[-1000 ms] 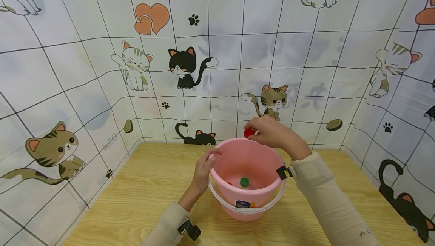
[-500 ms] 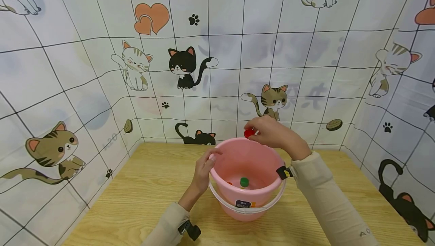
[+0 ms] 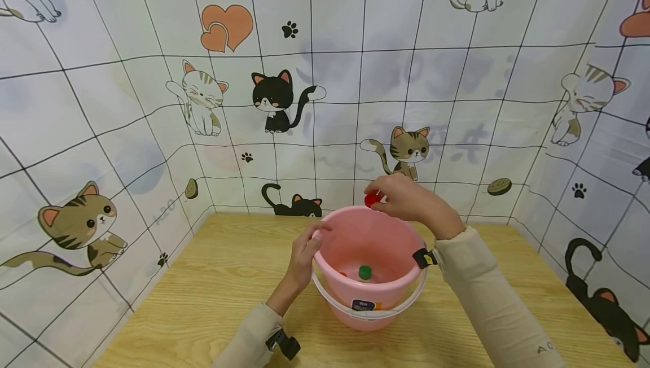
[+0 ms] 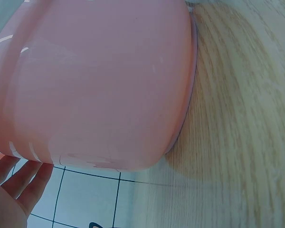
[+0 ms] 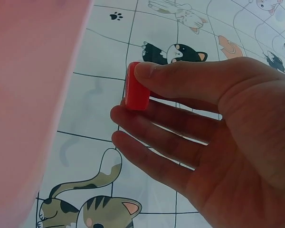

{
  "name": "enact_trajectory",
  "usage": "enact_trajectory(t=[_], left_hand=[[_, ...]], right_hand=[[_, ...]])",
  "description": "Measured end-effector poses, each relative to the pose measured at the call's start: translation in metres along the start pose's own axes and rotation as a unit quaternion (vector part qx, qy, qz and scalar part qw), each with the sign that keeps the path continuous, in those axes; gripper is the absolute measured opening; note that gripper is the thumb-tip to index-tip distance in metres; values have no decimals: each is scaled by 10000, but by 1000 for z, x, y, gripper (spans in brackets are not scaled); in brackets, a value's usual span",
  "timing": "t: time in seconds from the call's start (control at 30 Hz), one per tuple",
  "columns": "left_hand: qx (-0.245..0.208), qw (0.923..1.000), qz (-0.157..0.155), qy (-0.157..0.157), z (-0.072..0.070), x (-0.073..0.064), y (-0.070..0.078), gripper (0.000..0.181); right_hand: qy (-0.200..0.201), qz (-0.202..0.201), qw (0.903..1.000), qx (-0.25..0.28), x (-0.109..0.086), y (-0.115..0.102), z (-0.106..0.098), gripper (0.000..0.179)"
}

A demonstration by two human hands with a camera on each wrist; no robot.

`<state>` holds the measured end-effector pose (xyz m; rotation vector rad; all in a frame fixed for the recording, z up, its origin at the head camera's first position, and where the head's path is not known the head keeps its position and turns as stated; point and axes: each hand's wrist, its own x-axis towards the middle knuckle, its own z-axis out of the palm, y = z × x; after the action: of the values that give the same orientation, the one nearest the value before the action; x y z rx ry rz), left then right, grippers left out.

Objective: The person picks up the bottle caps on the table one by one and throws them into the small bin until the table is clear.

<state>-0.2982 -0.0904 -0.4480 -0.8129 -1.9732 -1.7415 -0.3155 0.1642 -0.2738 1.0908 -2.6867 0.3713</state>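
A pink bucket [image 3: 368, 238] stands upright on the table, its pale handle [image 3: 325, 294] hanging down at the front. My left hand [image 3: 303, 252] grips the left side of its rim; in the left wrist view several fingers [image 4: 33, 183] lie along the outer wall [image 4: 99, 85]. Above the bucket's far rim, my right hand [image 3: 408, 198] pinches a small red bottle cap [image 5: 137, 88] between thumb and fingertips, the remaining fingers spread loosely. Inside on the bottom lies a green cap [image 3: 365, 272], with a bit of an orange-red piece [image 3: 343, 274] beside it, mostly hidden by the near rim.
The wood-grain tabletop [image 3: 228, 277] extends around the bucket. Cat-printed white cloth [image 3: 335, 108] with a grid pattern encloses the back and both sides. A dark clip-like piece [image 3: 422, 258] at the right sleeve overlaps the bucket's right rim in the head view.
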Motion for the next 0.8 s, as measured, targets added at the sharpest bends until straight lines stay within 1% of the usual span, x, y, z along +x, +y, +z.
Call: enact_trajectory(t=[0.3,0.57,0.8], left_hand=[[-38,10000,19,-41,0,-1,0,36],[-33,10000,-22,38,0,-1,1,34],[83,10000,-32,4,-1,-1,-1,34]], right_hand=[[-8,-38,10000,45,0,-2,1,26],[-16,88,9999,82,-1,-4,0,28],[-49,103,9999,52,-1,-5,-1,28]])
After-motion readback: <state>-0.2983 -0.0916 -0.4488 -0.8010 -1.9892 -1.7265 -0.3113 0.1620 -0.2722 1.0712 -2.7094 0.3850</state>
